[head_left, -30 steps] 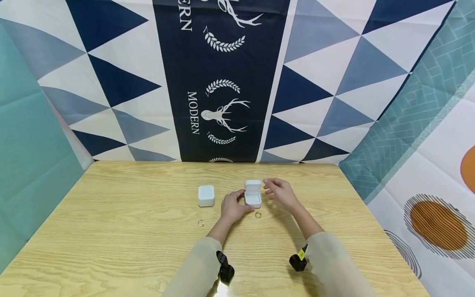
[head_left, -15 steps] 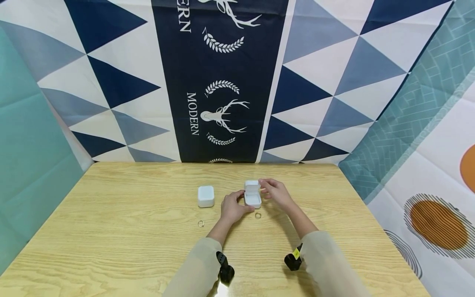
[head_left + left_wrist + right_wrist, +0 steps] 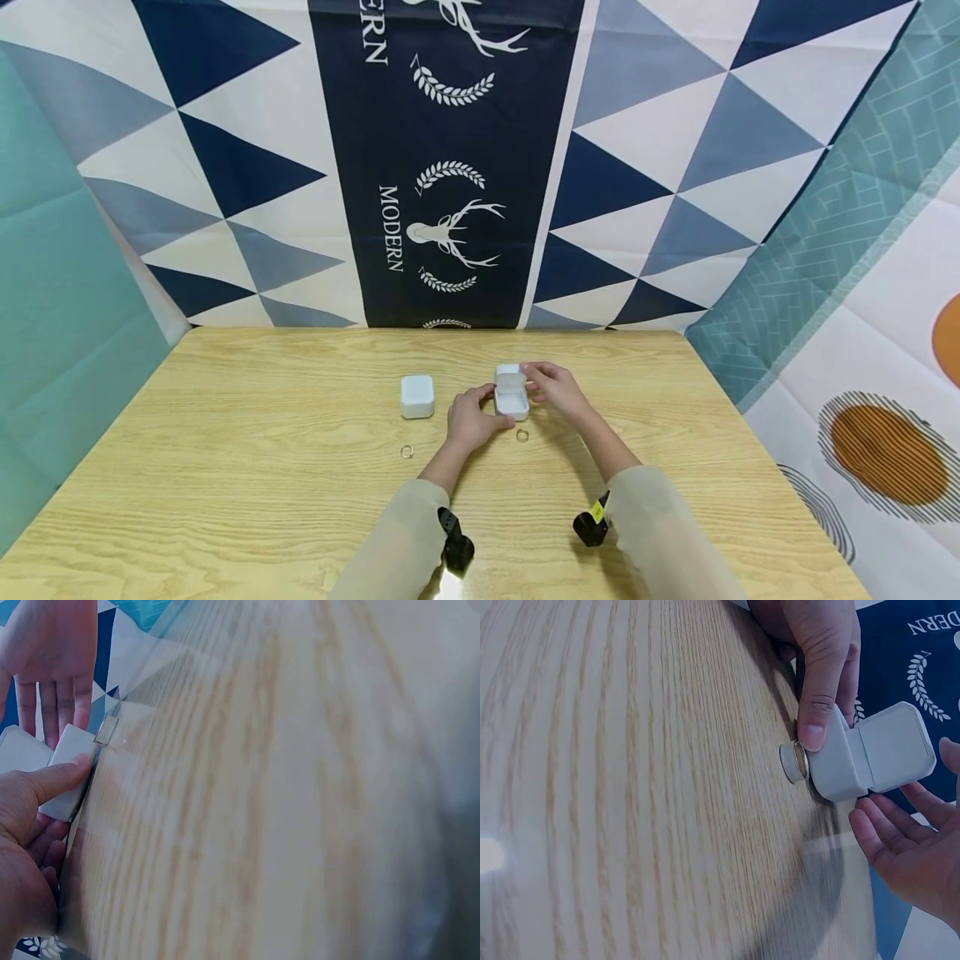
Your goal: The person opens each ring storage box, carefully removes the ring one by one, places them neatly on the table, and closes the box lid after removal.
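My left hand [image 3: 470,421] grips the base of a white ring box [image 3: 512,404], thumb at its front and fingers around the left side. The box's hinged lid [image 3: 896,746] stands raised, and no ring is visible in the base. At the lid's right side is my right hand [image 3: 558,390], its fingertips touching or very close to the lid; in the right wrist view the fingers are loosely extended, the thumb apart from the lid. A gold-coloured ring [image 3: 522,435] stands on the table just in front of the box, near my left thumb.
A second white ring box [image 3: 417,396], lid down, stands left of my left hand. Another ring [image 3: 407,451] lies in front of it. Patterned cloth [image 3: 450,167] hangs behind the wooden table [image 3: 262,467].
My right hand has moved left, from beside the box to the lid's right edge. The lid has tipped slightly forward. My left hand and both rings stay in place.
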`<state>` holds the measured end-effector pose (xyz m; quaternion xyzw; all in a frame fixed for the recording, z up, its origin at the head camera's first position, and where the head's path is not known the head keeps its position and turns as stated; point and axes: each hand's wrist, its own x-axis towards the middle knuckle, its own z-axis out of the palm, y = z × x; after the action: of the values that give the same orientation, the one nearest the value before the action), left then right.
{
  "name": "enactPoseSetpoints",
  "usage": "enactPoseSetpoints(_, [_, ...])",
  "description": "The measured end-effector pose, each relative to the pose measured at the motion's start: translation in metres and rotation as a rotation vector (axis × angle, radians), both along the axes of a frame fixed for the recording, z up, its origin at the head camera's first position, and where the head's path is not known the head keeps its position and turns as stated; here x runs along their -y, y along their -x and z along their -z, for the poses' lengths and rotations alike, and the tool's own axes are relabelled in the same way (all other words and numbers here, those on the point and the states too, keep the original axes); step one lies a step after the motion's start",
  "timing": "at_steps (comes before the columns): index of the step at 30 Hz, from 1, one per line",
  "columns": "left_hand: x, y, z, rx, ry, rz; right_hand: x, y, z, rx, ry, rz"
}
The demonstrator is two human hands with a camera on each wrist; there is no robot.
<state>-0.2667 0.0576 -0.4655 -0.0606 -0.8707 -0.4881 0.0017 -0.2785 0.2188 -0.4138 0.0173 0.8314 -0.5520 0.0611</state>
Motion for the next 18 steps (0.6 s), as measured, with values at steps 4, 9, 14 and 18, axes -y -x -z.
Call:
enactPoseSetpoints(4, [0.0004, 0.0003, -0.0001, -0.006, 0.016, 0.000, 0.0011, 0.0020, 0.0020, 0.005, 0.010, -0.011])
enactPoseSetpoints(9, [0.0005, 0.0000, -0.0007, -0.020, 0.024, -0.002, 0.0024, 0.0038, 0.0053, 0.002, 0.027, -0.019])
enactPoseSetpoints(14, [0.0005, -0.0004, -0.0010, -0.010, 0.016, -0.007, 0.0035, 0.0050, 0.0073, -0.003, 0.033, -0.017])
enactPoseSetpoints(18, [0.0008, -0.0003, -0.0009, -0.014, 0.021, -0.006, 0.0042, 0.0054, 0.0067, -0.001, 0.033, -0.011])
